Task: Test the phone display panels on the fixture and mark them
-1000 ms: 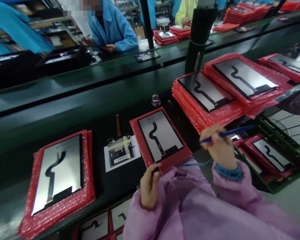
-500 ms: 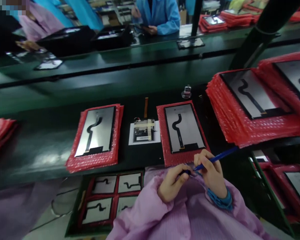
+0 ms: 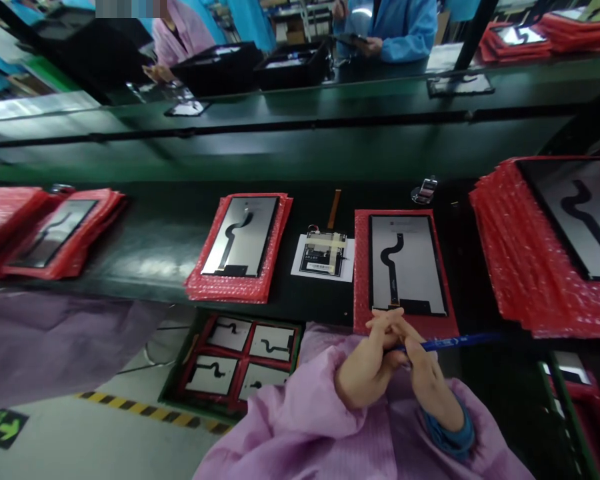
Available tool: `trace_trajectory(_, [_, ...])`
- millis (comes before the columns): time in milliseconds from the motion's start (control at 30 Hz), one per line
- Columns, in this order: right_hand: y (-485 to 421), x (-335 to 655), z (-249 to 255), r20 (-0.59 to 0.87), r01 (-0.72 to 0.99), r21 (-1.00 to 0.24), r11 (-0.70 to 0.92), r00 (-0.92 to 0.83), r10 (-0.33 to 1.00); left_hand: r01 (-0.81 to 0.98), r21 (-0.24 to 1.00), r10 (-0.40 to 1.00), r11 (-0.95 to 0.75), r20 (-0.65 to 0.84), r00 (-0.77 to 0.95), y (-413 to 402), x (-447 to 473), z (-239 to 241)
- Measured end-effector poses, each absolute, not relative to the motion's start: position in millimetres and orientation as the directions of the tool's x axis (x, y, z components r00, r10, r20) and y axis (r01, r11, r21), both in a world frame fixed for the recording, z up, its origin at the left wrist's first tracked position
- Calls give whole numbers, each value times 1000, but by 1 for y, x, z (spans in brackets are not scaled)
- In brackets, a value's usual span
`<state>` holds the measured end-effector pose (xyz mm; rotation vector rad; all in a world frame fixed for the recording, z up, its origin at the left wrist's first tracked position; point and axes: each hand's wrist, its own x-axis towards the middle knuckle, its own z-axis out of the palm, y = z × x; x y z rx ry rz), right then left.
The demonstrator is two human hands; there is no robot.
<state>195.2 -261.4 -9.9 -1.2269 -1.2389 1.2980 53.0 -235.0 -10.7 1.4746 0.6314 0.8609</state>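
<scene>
My right hand (image 3: pixel 430 383) is closed round a blue pen (image 3: pixel 460 342) that points out to the right. Against it, fingers overlapping, is my left hand (image 3: pixel 365 370), closed at the pen's other end; a small dark pen cap showed in it earlier but is now mostly hidden. Both hands are at the table's front edge, over the lower edge of a display panel (image 3: pixel 420 267) with a curved black flex cable. This panel lies on red bubble wrap (image 3: pixel 363 267). To its left, a small taped electronic assembly (image 3: pixel 323 252) rests on white paper (image 3: pixel 298 263).
Another panel (image 3: pixel 243 233) lies on stacked red bubble wrap to the left. A tall wrapped stack (image 3: pixel 510 253) stands at right. An orange flex strip (image 3: pixel 335 208) and a metal piece (image 3: pixel 425 191) lie behind. Below is a green crate (image 3: pixel 180 363) of panels. People work across the bench.
My hands have come together, the left fingers now overlapping the right, and the pen is more level. The view has swung left, so the bench things appear farther right.
</scene>
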Motion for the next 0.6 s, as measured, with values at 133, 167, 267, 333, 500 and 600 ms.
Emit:
trace_trajectory(133, [-262, 204, -6, -49, -54, -996, -65, -256, 965, -80, 990, 790, -114, 140, 597, -237, 53, 1])
trace_trajectory(167, [-261, 207, -5, -45, -71, -995, -68, -292, 955, -75, 991, 795, -108, 131, 592, -237, 53, 3])
trace_trajectory(267, [-254, 209, -4, -13, -130, -990, -52, -287, 958, -46, 997, 812, -62, 77, 578, -236, 55, 2])
trace_trajectory(333, [-250, 207, -4, 40, -164, -986, 12, -168, 985, -34, 998, 812, -48, 58, 580, -235, 56, 0])
trace_trajectory(500, [-245, 204, -3, 113, -103, -989, 105, -82, 990, -21, 997, 808, -69, 68, 586, -232, 56, -2])
trace_trajectory(600, [-247, 206, 1, 92, -76, -994, 80, -173, 981, -1, 1000, 812, -29, 24, 584, -234, 57, 1])
